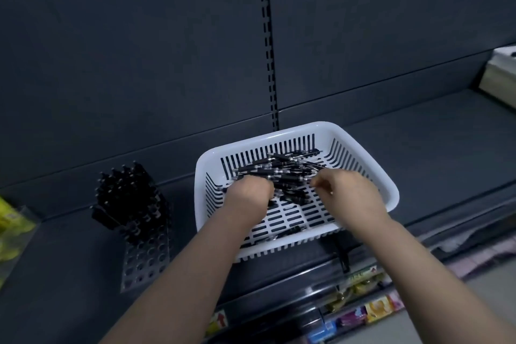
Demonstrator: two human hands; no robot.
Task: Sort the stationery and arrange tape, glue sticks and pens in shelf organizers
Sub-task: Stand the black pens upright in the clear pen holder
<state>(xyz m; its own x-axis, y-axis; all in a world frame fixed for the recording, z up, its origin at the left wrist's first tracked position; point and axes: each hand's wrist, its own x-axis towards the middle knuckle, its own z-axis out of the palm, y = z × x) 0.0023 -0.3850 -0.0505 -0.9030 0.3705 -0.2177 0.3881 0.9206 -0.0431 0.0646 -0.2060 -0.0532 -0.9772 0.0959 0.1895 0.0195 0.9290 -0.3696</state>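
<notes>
Pens [284,173] lay loose in the white basket [296,131], the rack [145,254] at its 9 o'clock about half filled (front holes bare); left hand [248,193] curled round several, right hand [349,195] bent-fingered at the pile, hold unclear.

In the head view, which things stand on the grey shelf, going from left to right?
Yellow packets → perforated pen rack → white slotted basket holding loose black pens → pale box.
</notes>
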